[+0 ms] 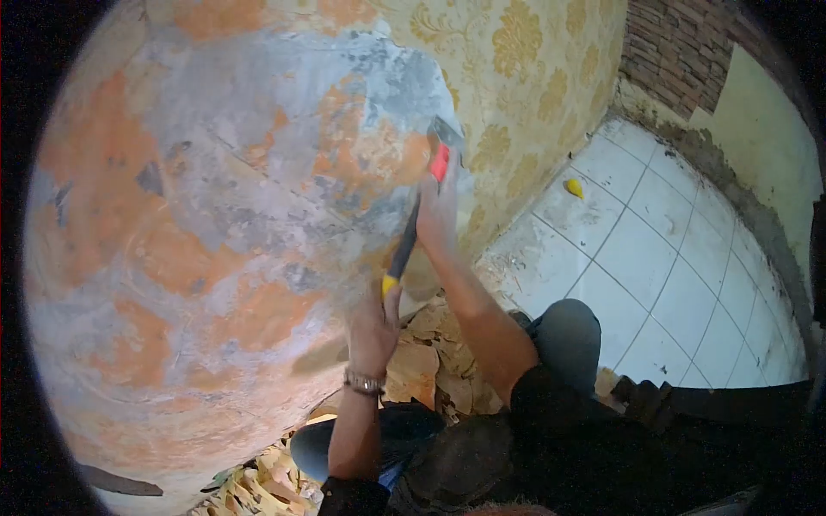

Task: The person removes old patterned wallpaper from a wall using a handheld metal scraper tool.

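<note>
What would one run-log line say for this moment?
right hand: gripping scraper near blade | left hand: on handle's lower end | blade: by patterned wallpaper's edge | scraps: at wall's foot

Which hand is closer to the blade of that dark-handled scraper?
The right hand, up by the red section; the left hand, with a metallic band on its wrist, is down at the yellow end.

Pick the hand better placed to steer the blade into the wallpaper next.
Right hand, probably: it grips near the blade, close to the wallpaper. The left hand is at the far end of the handle.
</note>
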The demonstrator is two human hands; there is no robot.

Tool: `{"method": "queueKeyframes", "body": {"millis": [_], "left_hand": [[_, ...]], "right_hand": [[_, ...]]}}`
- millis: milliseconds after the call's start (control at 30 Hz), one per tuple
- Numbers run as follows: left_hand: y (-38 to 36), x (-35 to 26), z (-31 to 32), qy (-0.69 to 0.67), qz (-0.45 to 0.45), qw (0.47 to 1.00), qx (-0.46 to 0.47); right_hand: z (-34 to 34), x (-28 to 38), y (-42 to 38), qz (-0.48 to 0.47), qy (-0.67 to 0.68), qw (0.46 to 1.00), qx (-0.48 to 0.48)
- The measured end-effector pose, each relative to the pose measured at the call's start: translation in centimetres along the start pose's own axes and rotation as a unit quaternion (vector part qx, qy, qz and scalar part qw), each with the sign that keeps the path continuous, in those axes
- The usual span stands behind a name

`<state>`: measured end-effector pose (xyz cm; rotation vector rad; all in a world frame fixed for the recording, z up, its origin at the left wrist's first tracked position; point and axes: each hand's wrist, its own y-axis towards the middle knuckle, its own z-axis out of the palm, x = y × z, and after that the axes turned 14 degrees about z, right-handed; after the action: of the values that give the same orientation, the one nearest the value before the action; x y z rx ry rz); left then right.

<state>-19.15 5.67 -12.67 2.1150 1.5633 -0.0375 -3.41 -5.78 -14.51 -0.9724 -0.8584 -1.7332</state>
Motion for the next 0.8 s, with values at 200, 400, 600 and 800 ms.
{"method": "queueKeyframes", "body": {"millis": [200, 400, 600, 800], "left_hand": [[-11.1, 1.7, -3.1, -0.037, -0.123, 0.992, -0.014], [-15.2, 3.3, -3.7, 0.010, -0.190, 0.982, 0.006], [-12.1, 4.6, -4.0, 0.014, -0.159, 0.987, 0.016], [-10.4, 3.9, -2.9, 0.013, -0.106, 0.994, -0.003]], "right_hand": [[3.1, -2.2, -11.6, 0.083, 0.098, 0.986, 0.110], [4.0, -4.3, -15.8, 0.154, 0.023, 0.968, 0.197], [5.3, -4.4, -13.1, 0.104, 0.006, 0.985, 0.134], [4.2, -4.1, -10.5, 0.060, -0.018, 0.993, 0.096]]}}
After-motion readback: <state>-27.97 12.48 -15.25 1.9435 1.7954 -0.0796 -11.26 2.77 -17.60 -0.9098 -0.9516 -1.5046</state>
